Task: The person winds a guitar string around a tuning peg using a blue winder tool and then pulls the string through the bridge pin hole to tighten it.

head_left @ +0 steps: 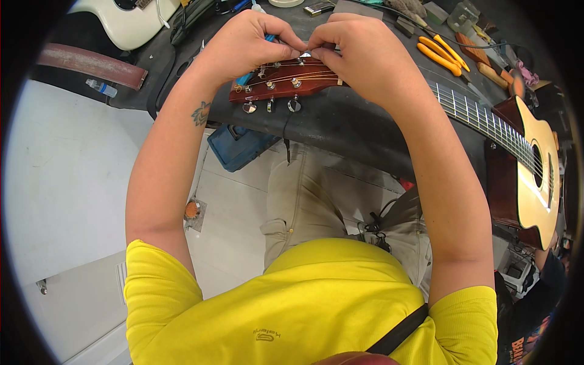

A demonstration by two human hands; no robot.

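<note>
An acoustic guitar with a pale top (531, 137) lies across the dark bench, its neck running to the left. Its reddish-brown headstock (277, 88) carries chrome tuners and strings. Over the far edge of the headstock, my left hand (246, 45) and my right hand (359, 52) meet with thumbs and forefingers pinched together. Whatever sits between the fingertips is too small to make out, close to a string and a tuner. Part of a blue tool (244, 79) shows beneath my left hand; the rest is hidden.
Orange-handled pliers (439, 56) and other tools lie at the back right of the bench (359, 121). A white guitar body (131, 24) is at the far left, near a reddish strap-like strip (91, 64) and a small bottle (101, 88). Below the bench is a blue case (237, 148).
</note>
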